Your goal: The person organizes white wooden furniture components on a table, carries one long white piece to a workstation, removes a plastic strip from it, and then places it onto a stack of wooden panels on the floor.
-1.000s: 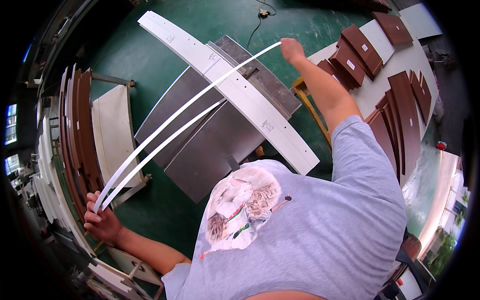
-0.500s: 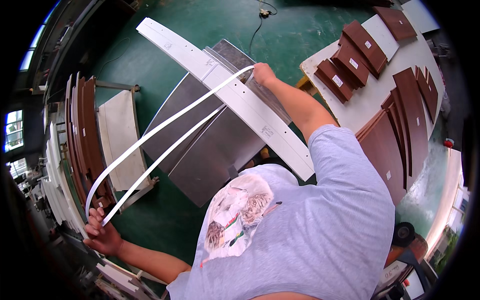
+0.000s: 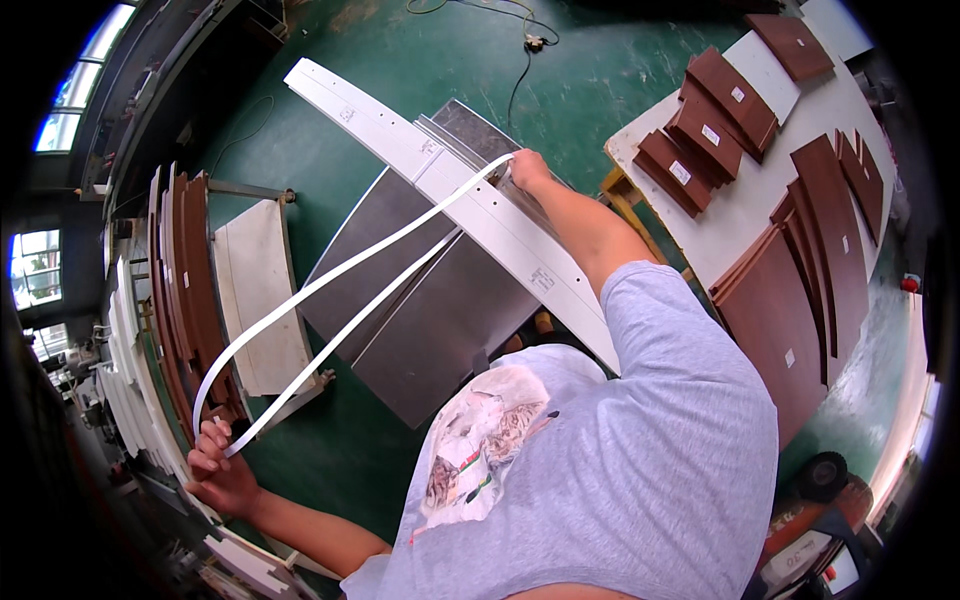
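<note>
A long, narrow white edge-banding strip (image 3: 330,268) is bent into a loop in front of me. Its bend is at the lower left, where my left hand (image 3: 222,468) holds it with curled fingers. The upper run reaches to my right hand (image 3: 528,170), whose fingers are closed on its far end. The lower run goes under a white drilled panel (image 3: 490,202), and its end there is hidden. This long panel lies diagonally across a machine with a grey metal table (image 3: 440,325). My right hand is just beyond the panel's far edge.
On the right, a pale worktable (image 3: 740,225) carries several dark brown boards (image 3: 835,240). At the left stand more brown boards (image 3: 185,290) beside a cream panel on a frame (image 3: 262,300). A cable with a plug (image 3: 533,44) lies on the green floor.
The whole view has shifted a little, so the scene sits lower and further right. Both hands keep their hold on the strip, and the loop has much the same shape.
</note>
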### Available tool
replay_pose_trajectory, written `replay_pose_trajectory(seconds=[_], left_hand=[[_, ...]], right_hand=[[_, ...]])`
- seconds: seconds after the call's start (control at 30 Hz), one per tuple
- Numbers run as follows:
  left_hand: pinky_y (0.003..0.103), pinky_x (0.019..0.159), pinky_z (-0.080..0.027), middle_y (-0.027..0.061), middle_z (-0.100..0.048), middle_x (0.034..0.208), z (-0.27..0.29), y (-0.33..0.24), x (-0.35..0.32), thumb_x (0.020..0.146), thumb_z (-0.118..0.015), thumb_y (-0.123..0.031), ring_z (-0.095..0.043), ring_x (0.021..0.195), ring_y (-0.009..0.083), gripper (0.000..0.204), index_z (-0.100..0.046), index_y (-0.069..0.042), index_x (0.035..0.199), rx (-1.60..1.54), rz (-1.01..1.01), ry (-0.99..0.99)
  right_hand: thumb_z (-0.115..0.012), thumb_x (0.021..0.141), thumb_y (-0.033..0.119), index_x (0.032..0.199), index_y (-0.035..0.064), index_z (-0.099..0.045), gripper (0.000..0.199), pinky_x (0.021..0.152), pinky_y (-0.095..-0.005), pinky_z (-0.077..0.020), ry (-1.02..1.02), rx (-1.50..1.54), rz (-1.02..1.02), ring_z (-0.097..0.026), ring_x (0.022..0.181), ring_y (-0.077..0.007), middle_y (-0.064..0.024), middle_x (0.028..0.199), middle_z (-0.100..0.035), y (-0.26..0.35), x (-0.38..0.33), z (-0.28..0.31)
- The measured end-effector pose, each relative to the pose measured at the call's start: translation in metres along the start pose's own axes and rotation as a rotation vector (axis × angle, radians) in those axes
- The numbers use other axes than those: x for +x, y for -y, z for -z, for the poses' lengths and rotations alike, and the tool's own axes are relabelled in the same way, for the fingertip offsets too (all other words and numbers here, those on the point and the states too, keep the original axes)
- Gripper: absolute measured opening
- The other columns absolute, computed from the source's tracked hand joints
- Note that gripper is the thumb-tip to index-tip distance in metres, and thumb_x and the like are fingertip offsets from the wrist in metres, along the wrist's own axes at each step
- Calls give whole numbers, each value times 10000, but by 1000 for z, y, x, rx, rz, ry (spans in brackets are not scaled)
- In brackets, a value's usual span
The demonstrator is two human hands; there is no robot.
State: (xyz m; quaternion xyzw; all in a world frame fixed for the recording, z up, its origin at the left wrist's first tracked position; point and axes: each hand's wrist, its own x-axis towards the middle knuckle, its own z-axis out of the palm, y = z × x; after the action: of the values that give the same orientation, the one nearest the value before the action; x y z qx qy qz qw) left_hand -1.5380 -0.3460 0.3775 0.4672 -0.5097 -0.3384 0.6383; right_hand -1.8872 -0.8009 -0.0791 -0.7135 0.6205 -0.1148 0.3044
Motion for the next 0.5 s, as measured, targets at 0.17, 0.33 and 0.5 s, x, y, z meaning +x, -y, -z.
replay_pose_trajectory(seconds=[0.17, 0.33, 0.5], left_hand=[[394, 860, -294, 4, -452, 708, -3, 12, 8, 999, -479, -586, -397, 884, 205, 495, -589, -125, 853, -3, 7, 15], [375, 811, -331, 8, -440, 683, -13, 14, 15, 1014, -421, -607, -401, 819, 191, 556, -539, -109, 797, 62, 0, -4], [450, 913, -366, 112, -492, 876, -11, 44, 30, 1037, -378, -561, -462, 913, 270, 572, -540, -35, 881, 21, -36, 69]], right_hand=[[-547, 939, 257, 1086, 150, -751, 273, 927, -442, -531, 121, 173, -37, -668, 1076, -347, -142, 1152, -709, -19, 4, -17], [-526, 904, 219, 1067, 164, -735, 271, 972, -548, -487, 117, -22, -69, -628, 1133, -394, -182, 1169, -688, -3, -10, -15], [-669, 823, 248, 1309, 65, -565, 529, 1075, -475, -422, -190, 198, 31, -503, 1269, -397, -219, 1300, -591, -19, -77, 17]])
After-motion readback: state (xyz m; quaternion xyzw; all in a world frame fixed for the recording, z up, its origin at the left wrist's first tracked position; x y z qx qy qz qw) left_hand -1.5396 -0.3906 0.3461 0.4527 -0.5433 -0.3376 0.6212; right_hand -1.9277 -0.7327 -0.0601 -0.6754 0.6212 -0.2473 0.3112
